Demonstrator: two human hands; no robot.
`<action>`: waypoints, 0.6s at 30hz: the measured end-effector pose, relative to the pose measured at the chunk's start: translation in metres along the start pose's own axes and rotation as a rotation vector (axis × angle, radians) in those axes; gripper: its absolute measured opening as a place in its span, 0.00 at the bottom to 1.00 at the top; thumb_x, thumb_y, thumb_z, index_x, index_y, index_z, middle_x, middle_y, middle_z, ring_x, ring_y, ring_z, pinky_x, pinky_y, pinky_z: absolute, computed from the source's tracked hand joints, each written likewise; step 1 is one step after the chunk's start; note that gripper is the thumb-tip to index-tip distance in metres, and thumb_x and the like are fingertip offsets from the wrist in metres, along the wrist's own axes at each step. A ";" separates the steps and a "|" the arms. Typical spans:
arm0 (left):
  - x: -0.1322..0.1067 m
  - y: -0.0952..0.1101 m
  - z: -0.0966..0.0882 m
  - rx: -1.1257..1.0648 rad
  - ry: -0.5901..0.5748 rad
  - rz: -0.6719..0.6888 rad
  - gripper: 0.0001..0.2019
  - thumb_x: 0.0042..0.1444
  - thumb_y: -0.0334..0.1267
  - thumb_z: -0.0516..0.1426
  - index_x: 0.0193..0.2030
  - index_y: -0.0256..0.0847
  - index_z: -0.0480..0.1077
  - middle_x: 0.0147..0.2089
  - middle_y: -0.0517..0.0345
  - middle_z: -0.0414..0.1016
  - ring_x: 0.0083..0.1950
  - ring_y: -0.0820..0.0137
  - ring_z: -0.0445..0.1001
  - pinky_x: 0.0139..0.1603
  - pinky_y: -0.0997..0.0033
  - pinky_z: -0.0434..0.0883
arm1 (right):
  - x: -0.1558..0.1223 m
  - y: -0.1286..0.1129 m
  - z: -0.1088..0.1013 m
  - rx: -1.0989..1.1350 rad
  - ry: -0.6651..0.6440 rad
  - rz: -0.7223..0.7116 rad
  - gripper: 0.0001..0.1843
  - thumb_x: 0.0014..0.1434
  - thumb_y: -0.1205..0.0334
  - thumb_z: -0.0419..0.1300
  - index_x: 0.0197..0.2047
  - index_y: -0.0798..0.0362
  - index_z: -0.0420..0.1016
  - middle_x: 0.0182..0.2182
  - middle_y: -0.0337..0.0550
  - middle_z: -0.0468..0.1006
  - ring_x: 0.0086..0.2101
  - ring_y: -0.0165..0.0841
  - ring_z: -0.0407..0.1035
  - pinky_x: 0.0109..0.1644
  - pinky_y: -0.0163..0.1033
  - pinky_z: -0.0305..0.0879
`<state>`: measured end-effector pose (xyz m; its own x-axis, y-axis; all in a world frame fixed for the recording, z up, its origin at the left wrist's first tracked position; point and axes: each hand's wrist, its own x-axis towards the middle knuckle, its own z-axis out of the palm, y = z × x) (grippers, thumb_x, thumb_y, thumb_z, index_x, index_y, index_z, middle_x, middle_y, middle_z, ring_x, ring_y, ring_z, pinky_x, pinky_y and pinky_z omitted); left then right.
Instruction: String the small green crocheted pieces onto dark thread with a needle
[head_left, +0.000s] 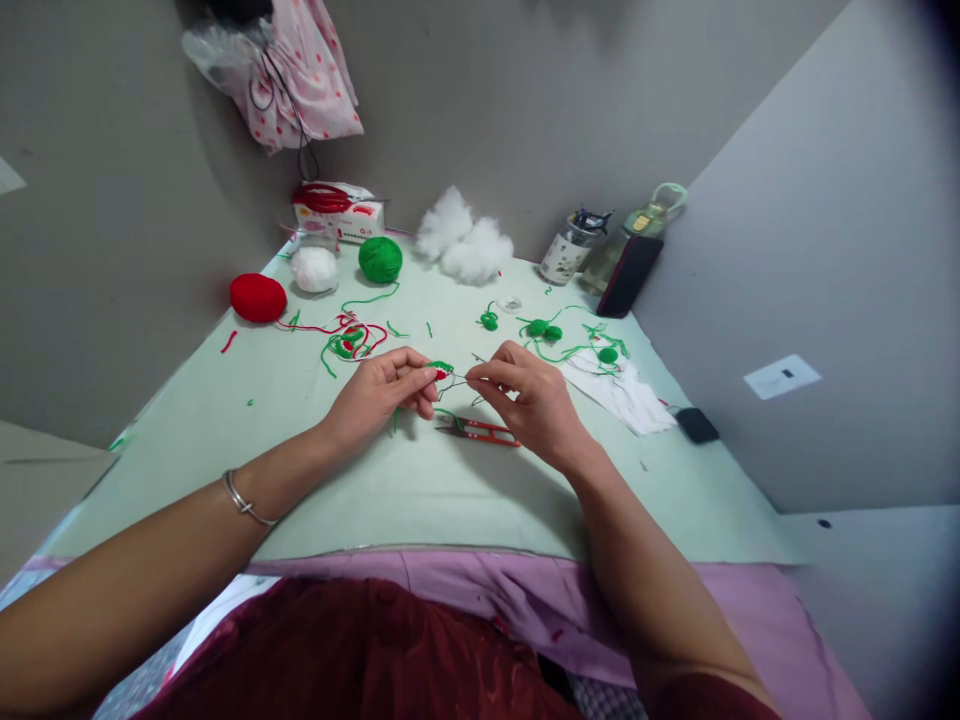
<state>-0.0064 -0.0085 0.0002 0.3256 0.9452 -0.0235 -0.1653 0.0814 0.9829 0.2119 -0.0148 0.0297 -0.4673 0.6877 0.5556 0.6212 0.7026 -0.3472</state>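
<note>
My left hand (386, 390) is closed on a small crocheted piece (441, 370) in green, white and red, pinched between thumb and fingers. Close by on the right, my right hand (529, 400) pinches a thin needle (459, 376) that points at the piece. Dark thread hangs in a loop below the needle. Under my hands, orange-handled thread snips (484, 431) lie on the table, with a green yarn end beside the blades. The fingertips hide part of the crocheted piece.
On the light green table (360, 500) stand red (258, 298), white (313, 269) and green (380, 260) yarn balls and white stuffing (465, 240). Small green pieces (537, 328), white tissue (622, 390), a pen jar (567, 250), a phone (630, 277) and a bottle (649, 218) are at the right.
</note>
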 end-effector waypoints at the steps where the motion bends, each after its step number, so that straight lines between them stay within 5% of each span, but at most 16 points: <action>1: 0.000 0.000 0.000 0.002 0.000 0.002 0.13 0.58 0.45 0.65 0.37 0.38 0.69 0.30 0.61 0.77 0.27 0.74 0.77 0.33 0.72 0.74 | 0.000 0.000 0.000 0.000 -0.003 -0.001 0.06 0.66 0.69 0.61 0.38 0.53 0.79 0.29 0.39 0.68 0.29 0.28 0.63 0.34 0.35 0.59; 18: 0.001 -0.002 -0.002 -0.005 -0.045 -0.027 0.13 0.59 0.46 0.65 0.37 0.38 0.71 0.31 0.61 0.78 0.28 0.74 0.77 0.34 0.73 0.74 | 0.001 -0.001 -0.003 0.024 -0.043 0.026 0.08 0.67 0.70 0.59 0.38 0.52 0.79 0.30 0.40 0.68 0.31 0.29 0.64 0.35 0.35 0.59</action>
<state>-0.0079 -0.0068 -0.0025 0.3711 0.9276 -0.0419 -0.1605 0.1085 0.9810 0.2128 -0.0155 0.0329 -0.4781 0.7126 0.5134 0.6186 0.6882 -0.3791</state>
